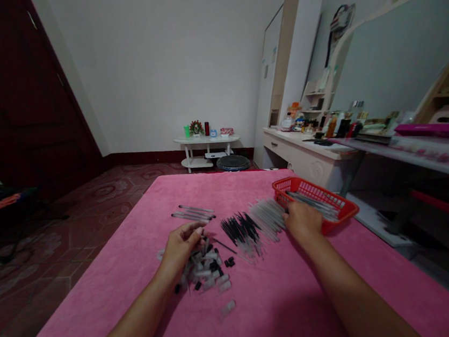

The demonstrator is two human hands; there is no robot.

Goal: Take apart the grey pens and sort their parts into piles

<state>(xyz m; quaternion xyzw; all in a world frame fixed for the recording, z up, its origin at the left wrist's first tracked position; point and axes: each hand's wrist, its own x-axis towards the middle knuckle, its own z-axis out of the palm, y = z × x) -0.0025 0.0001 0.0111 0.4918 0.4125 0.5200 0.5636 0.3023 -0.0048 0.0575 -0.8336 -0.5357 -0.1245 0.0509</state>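
Note:
My left hand (185, 242) is above a heap of clear and black pen caps (206, 273), its thumb and fingers pinched together. What they hold is too small to make out. A thin dark rod (223, 244) slants away near those fingertips. My right hand (304, 220) is at the near left side of the red basket (345, 213), fingers curled and partly hidden; what they hold cannot be made out. Several pen-like sticks (313, 204) lie in the basket. Between my hands lie black-tipped refills (242, 231) and translucent pen barrels (268, 218).
Several assembled-looking pens (193, 213) lie beyond my left hand on the pink cloth (226, 184) covering the table. A few black plugs (229, 262) and a single clear cap (228, 307) lie nearer me. A dressing table (307, 148) with bottles stands at right, a small white stand (205, 138) ahead.

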